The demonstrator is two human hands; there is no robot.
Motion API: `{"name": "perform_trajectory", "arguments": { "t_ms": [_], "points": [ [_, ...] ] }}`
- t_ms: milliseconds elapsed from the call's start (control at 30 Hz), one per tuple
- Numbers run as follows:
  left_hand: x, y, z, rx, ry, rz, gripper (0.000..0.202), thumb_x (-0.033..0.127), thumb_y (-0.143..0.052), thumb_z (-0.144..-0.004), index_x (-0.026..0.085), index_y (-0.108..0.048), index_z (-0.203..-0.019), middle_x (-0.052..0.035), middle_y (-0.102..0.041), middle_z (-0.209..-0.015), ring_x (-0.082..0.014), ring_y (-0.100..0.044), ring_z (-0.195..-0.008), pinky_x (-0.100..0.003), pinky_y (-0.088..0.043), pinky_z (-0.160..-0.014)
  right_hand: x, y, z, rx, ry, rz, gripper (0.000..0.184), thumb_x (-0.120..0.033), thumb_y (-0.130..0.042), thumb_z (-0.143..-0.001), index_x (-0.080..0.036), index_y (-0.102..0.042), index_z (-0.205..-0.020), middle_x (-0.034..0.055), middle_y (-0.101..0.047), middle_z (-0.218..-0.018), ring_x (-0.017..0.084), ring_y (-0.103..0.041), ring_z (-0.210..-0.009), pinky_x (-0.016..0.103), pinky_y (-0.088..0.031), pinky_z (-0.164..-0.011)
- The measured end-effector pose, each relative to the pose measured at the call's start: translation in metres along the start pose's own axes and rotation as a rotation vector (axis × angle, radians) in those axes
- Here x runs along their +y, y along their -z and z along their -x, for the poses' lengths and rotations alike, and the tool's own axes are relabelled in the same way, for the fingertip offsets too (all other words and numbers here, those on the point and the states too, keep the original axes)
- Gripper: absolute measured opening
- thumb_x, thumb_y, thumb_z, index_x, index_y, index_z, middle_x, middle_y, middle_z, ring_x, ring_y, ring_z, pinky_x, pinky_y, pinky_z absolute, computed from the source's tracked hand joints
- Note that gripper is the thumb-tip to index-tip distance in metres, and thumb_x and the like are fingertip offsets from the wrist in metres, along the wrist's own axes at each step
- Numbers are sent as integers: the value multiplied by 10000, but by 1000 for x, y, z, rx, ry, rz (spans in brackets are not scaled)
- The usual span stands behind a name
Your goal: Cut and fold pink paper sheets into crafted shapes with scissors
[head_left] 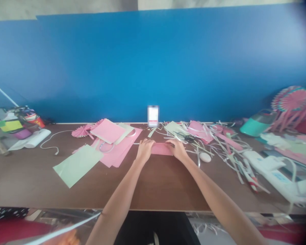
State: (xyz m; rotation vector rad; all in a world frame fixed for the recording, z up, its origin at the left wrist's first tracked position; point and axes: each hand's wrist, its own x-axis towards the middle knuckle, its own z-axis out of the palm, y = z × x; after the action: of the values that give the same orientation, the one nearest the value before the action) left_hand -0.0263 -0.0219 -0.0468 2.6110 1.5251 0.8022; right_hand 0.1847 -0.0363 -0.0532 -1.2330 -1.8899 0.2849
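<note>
Between my two hands a small piece of pink paper lies at the tabletop, wider than it is tall. My left hand has its fingers curled over the paper's left end. At the right end, my right hand grips it the same way, thumb tucked inward. Left of my hands are pink sheets in a loose stack, with a pale green sheet nearer the front. A pink pleated paper rosette sits behind them. Paper strips are tangled just right of my right hand.
A blue partition rises behind the brown table. On the right lie a white egg-shaped object, a white power strip, a teal container and several rosettes. A white cord trails on the left.
</note>
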Motion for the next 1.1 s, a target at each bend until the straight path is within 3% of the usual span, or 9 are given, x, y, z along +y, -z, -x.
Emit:
{"name": "perform_trajectory", "arguments": {
  "t_ms": [167, 300, 500, 700, 800, 933, 1100],
  "points": [
    [-5, -4, 1, -30, -34, 9, 282, 71, -428, -868, 224, -647, -957, -37, -657, -939, -206, -504, -950, -359, -340, -864, -2, -2, 2, -129, 101, 114, 164, -253, -522, -888, -204, -669, -942, 57, -673, -916, 203, -573, -900, 340, -424, -817],
    [-5, -7, 1, -77, -83, 66, 423, -18, -401, -812, 230, -637, -1060, -34, -641, -1006, -198, -501, -963, -330, -376, -840, -3, -4, 3, -120, 133, 168, 165, -210, -511, -889, -207, -675, -907, 52, -643, -879, 199, -552, -889, 341, -420, -809],
    [1, -7, 0, -93, -118, 88, 351, 70, -385, -881, 218, -660, -1041, -41, -617, -958, -182, -493, -928, -267, -425, -756, -4, -4, 2, -107, 202, 234, 232, -196, -477, -911, -236, -705, -920, 45, -603, -855, 196, -526, -871, 346, -415, -800],
    [8, -1, 0, -119, -150, -54, 284, 94, -413, -876, 187, -675, -930, -55, -610, -909, -188, -489, -894, -287, -419, -783, -12, 4, 2, -261, 277, 443, 273, -244, -427, -947, -219, -699, -946, 57, -578, -847, 188, -520, -849, 314, -403, -779],
    [9, 1, 2, -136, -146, -73, 257, 117, -429, -877, 183, -675, -909, -62, -605, -904, -188, -494, -900, -286, -418, -791, -16, 4, 2, -306, 276, 526, 275, -192, -429, -935, -240, -681, -1033, 57, -578, -876, 189, -515, -880, 294, -396, -776],
    [9, 0, 4, -147, -154, -34, 274, 189, -408, -914, 191, -682, -919, -67, -605, -896, -188, -502, -904, -297, -414, -819, -17, -1, 2, -331, 271, 529, 344, -116, -434, -902, -263, -659, -1116, 61, -588, -960, 187, -502, -952, 280, -383, -818],
    [11, -2, 5, -125, -84, 22, 265, 141, -417, -897, 201, -660, -981, -68, -609, -920, -199, -512, -909, -321, -410, -808, -18, -3, 4, -305, 246, 479, 357, -118, -445, -889, -264, -646, -1145, 56, -591, -960, 190, -498, -907, 299, -383, -825]
  ]
}}
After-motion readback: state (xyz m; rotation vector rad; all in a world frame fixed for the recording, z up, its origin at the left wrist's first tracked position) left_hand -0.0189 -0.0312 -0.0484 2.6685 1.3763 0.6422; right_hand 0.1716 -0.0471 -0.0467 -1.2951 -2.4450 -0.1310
